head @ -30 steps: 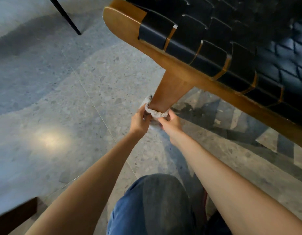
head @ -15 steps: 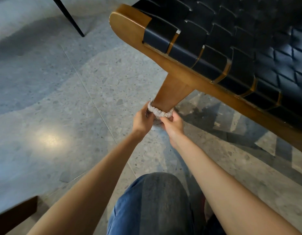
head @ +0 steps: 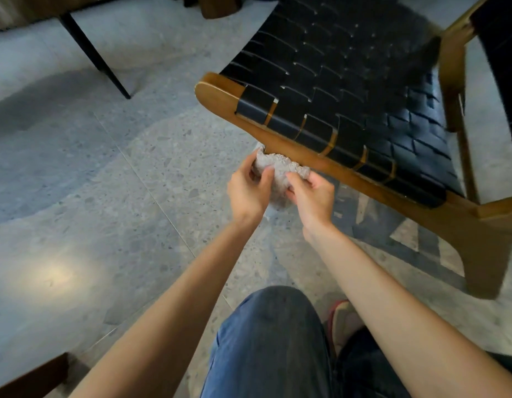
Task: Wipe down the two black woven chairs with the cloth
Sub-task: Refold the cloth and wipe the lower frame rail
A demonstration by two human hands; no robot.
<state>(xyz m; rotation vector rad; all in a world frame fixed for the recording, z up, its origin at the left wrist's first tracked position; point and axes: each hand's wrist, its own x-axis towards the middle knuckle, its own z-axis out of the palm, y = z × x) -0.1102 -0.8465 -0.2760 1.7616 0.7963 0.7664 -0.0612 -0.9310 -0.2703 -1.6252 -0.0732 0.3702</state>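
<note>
A chair with a black woven seat [head: 349,81] and a brown wooden frame [head: 303,152] fills the upper right. Just under its front rail I hold a crumpled grey-white cloth [head: 277,170] in both hands. My left hand [head: 247,191] grips the cloth's left side with thumb and fingers. My right hand [head: 313,196] pinches its right side. The cloth touches the underside of the rail and hides the front leg behind it. The edge of a second black chair [head: 502,61] shows at the far right.
A thin black furniture leg [head: 96,56] slants over the speckled stone floor at upper left. A dark wooden corner [head: 30,374] sits at lower left. My knee in blue jeans [head: 272,340] and a shoe [head: 342,320] are below. The chair's rear leg [head: 484,254] stands at right.
Both hands slid the cloth up the chair's front leg, from low near the floor to the underside of the seat rail. The view pulled back and shows more of the seat.
</note>
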